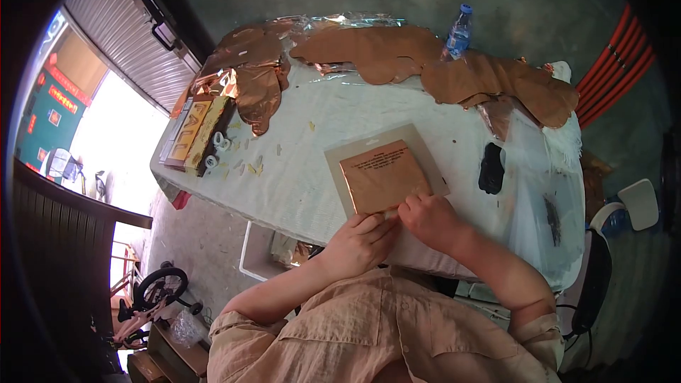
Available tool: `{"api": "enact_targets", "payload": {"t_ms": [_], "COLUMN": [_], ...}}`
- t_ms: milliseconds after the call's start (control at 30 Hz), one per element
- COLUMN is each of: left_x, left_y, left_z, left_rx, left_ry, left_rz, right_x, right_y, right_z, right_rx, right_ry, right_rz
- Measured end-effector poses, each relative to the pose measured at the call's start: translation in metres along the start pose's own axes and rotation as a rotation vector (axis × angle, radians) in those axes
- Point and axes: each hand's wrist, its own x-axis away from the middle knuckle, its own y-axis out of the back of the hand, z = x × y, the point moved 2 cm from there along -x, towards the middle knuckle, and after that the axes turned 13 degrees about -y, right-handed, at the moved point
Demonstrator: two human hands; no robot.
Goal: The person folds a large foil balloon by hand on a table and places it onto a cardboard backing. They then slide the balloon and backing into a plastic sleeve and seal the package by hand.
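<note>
A folded copper-coloured foil balloon [379, 174], printed with dark warning text on its upper part, lies on a flat grey card [430, 164] on the table in front of me. My left hand [365, 241] is at its lower edge, with fingers bent and pressed together there. Beside it, my right hand [430, 221] is closed, thumb and fingers pinching the same edge close to the left fingertips. The fingers cover part of that lower edge.
Flat copper foil balloons [397, 50] lie along the table's far side near a water bottle [460, 34]. At left are a box [193, 131], white rings [220, 142] and small yellowish bits. A black object [491, 169] and clear plastic bags [528, 184] lie right; a white bin [257, 252] stands below.
</note>
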Motion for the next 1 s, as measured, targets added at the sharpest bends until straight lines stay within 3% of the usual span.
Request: {"api": "enact_targets", "payload": {"t_ms": [300,433,700,900,1000], "left_x": [0.002,0.0,-0.018,-0.058,-0.062], "left_y": [0.001,0.002,0.012,-0.018,-0.028], "left_z": [0.004,0.002,0.011,0.043,0.047], "left_rx": [0.122,0.095,0.195,0.071,0.084], "left_ry": [0.027,0.013,0.215,0.13,0.118], "left_rz": [0.022,-0.012,-0.091,-0.121,-0.064], "right_x": [-0.006,0.008,0.035,0.051,0.067], "right_y": [-0.004,-0.005,0.006,0.007,0.032], "right_z": [0.004,0.001,-0.025,-0.028,-0.043], "right_rx": [0.067,0.027,-0.199,-0.189,-0.157], "right_ry": [0.014,-0.059,-0.313,-0.333,-0.344], "right_rz": [-0.017,-0.072,-0.144,-0.205,-0.097]}}
